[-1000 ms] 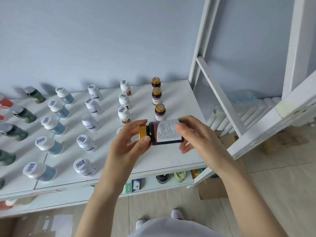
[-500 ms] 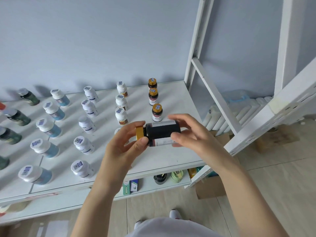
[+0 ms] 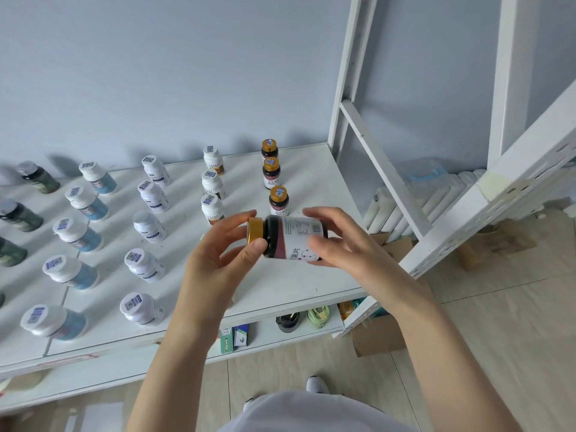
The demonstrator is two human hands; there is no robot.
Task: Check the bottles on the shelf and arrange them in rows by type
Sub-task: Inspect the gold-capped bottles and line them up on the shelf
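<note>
From my remote feed: both forearms are bare to past the wrists, with no sleeves, watch or rings in sight. The left hand (image 3: 224, 260) and right hand (image 3: 346, 244) carry short, unpainted nails. Below them I see a pale grey-white garment (image 3: 311, 413) at the frame's bottom edge, and the toes of white shoes (image 3: 316, 385) on the floor.

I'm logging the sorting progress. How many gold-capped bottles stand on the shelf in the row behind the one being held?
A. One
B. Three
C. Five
B: three upright gold-capped bottles stand in a line on the shelf behind the held bottle.
</note>
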